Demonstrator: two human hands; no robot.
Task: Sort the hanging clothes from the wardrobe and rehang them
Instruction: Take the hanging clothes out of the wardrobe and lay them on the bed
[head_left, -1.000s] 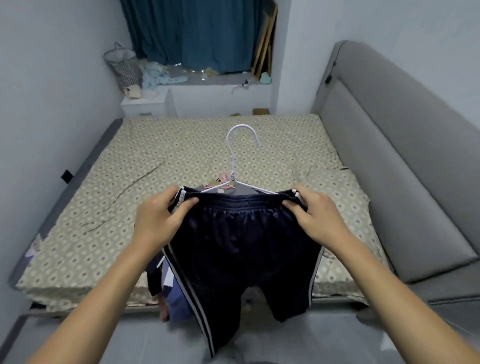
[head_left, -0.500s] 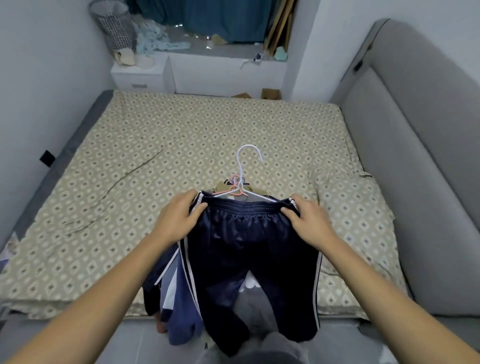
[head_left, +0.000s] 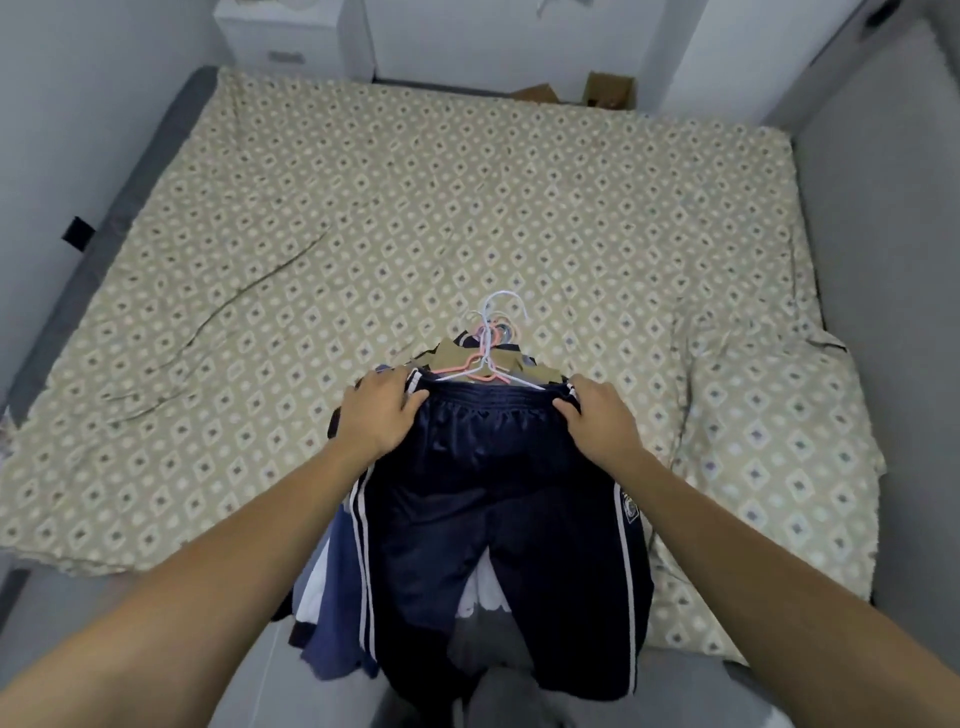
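Note:
Dark navy track pants (head_left: 498, 499) with white side stripes hang over the bed's near edge. My left hand (head_left: 382, 415) grips the left end of their waistband and my right hand (head_left: 597, 418) grips the right end. Under the pants lies a stack of other clothes (head_left: 332, 613), blue and white, mostly hidden. Their hangers (head_left: 491, 348), white and pink wire ones bunched together, stick out just beyond the waistband and rest on the bedsheet.
The bed (head_left: 363, 234) with a beige diamond-patterned sheet fills the view. A grey padded headboard (head_left: 883, 234) runs along the right. A white nightstand (head_left: 280, 36) and a cardboard box (head_left: 610, 91) stand at the far end. A wall closes the left side.
Both hands have lowered the pants and the hanger bundle toward the bed. The hooks now lie on the sheet. My view has tilted further down.

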